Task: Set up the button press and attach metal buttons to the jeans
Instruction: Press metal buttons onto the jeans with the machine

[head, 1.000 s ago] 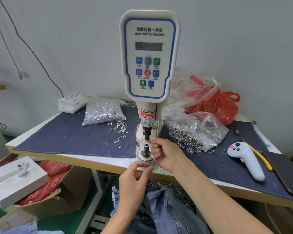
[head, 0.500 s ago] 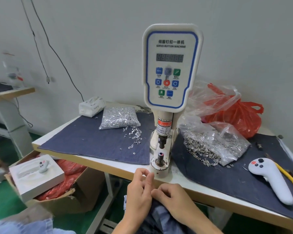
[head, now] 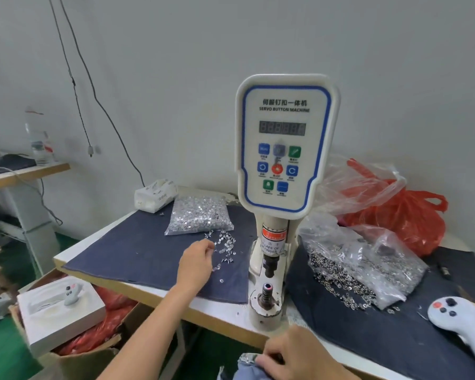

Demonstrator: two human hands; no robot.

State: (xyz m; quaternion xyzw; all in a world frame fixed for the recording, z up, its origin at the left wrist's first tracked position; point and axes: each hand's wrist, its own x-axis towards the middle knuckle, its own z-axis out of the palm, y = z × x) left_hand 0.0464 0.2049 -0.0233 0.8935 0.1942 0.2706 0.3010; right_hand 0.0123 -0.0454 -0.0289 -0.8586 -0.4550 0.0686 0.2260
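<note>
Left hand (head: 196,260) moved to loose rivets (head: 225,249), "SERVO BUTTON MACHINE"

Two bare forearms, no sleeves, watch or rings showing; left hand (head: 197,263), right hand (head: 299,352)

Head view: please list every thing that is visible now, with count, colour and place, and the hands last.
press: 1, white and blue, on table middle
die: 1, dark metal, press base
table: 1, white top
cloths: 2, dark blue, both sides of press
tack bag: 1, clear, left cloth
loose tacks: many, silver, before tack bag
button bag: 1, clear, right cloth
red bag: 1, behind button bag
tissue pack: 1, white, back left
controller: 1, white, right edge
box: 1, white, lower left
jeans: 1, blue, bottom edge
left hand: at loose tacks
right hand: holds jeans
</note>
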